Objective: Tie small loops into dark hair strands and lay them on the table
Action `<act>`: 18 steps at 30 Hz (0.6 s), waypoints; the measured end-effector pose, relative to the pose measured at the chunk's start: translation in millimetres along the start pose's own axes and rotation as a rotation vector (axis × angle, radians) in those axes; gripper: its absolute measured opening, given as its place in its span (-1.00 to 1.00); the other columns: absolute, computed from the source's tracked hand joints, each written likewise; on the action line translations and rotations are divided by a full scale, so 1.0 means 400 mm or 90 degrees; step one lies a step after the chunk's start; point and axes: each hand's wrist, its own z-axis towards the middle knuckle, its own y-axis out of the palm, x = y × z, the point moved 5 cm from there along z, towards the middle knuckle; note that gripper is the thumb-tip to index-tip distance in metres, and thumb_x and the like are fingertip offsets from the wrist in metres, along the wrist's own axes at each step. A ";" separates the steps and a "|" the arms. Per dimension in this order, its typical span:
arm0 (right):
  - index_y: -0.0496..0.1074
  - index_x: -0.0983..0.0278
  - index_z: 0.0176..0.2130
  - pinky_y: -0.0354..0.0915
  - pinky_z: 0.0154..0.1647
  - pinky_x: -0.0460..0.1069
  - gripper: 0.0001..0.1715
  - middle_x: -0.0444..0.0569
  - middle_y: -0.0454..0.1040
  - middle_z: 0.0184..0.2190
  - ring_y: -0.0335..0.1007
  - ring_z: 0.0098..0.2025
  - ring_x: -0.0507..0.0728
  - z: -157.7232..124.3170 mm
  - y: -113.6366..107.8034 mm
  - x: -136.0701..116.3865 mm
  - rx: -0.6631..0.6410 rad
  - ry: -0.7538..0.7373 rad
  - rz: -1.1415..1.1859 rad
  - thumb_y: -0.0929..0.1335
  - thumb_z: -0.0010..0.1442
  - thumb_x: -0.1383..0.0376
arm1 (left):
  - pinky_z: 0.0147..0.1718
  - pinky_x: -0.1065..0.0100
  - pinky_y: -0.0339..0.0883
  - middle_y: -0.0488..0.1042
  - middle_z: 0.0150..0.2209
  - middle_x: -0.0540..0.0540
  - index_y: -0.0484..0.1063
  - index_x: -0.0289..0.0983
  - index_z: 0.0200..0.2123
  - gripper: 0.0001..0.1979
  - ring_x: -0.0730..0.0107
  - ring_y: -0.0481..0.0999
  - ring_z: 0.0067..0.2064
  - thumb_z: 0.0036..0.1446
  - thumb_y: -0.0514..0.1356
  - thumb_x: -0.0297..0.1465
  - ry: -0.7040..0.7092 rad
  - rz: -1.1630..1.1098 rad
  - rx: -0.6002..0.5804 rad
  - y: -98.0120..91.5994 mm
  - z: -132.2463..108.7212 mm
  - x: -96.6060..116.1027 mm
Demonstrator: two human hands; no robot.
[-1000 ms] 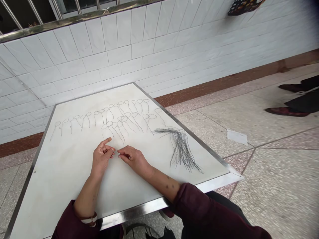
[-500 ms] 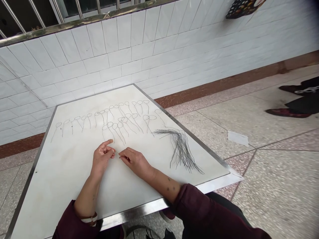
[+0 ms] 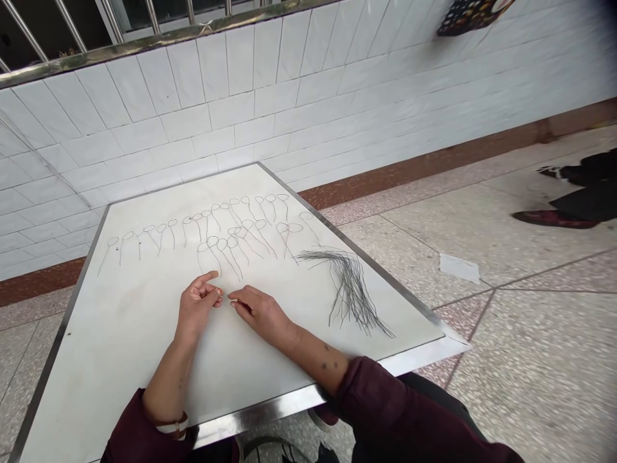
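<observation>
L hand (image 3: 197, 299), R hand (image 3: 264, 311) pinched, load unclear; dark looped wires (image 3: 234, 236) twd white table's (image 3: 123, 341) far edge prob. done; dark-wire bundle (image 3: 354, 290) pending.

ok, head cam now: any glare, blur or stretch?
Head view: soft, even light; glare on the near metal table edging; terrazzo floor smeared towards the right edge; wall tiles look skewed at upper right; dark wire bundle readable, but detail between left hand and right hand too fine to tell.

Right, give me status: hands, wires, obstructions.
Left hand and right hand nearly meeting over tabletop; grip too fine to confirm. Looped wires in rough rows ahead. Wire bundle to the right; nothing seen blocking either hand.
</observation>
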 end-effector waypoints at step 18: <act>0.46 0.28 -0.10 0.41 -0.35 -0.05 -0.72 -0.03 0.46 -0.37 0.42 -0.35 0.07 -0.004 -0.004 -0.014 0.009 -0.043 -0.071 0.20 0.34 0.36 | -0.31 0.36 0.36 0.49 -0.42 -0.02 0.46 -0.29 0.01 -0.51 0.46 0.44 -0.38 -0.05 0.34 -0.34 0.000 -0.022 0.030 -0.011 -0.003 0.010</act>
